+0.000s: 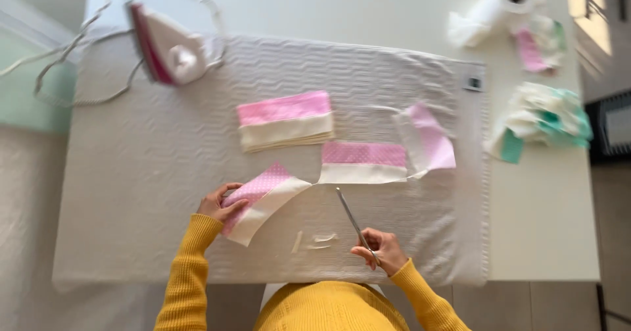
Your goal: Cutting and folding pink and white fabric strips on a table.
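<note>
Landmark: white quilted pad [164,173] spread over the counter [539,239], wavy stitched texture.

Left hand [220,203], grip pinching the near end of a pink-and-cream fabric strip [263,199] at the pad's near-left part; thumb on top, fingers beneath, seemingly to keep the soft cloth flat and taut. Strip is dotted pink along one long edge, plain cream along the other, lying at a slant.

Right hand [381,249], at the pad's near edge, grip closed around the handles of metal scissors [351,219]; blades point away from the body toward the pad's centre. Whether the blades are parted: cannot tell, image blurred.

Between the hands on the pad: small cream offcuts [315,240].

Pad centre: folded stack of like pieces [286,120]; a single flat piece [363,163] just right of the held strip; a crumpled piece [427,137] toward the right edge.

Pad's far-left corner: iron [167,45], pink and white, resting with corded lead looping off the pad.

Right of the pad: paper-towel roll [493,5], heap of white-and-green fabric [545,117].
</note>
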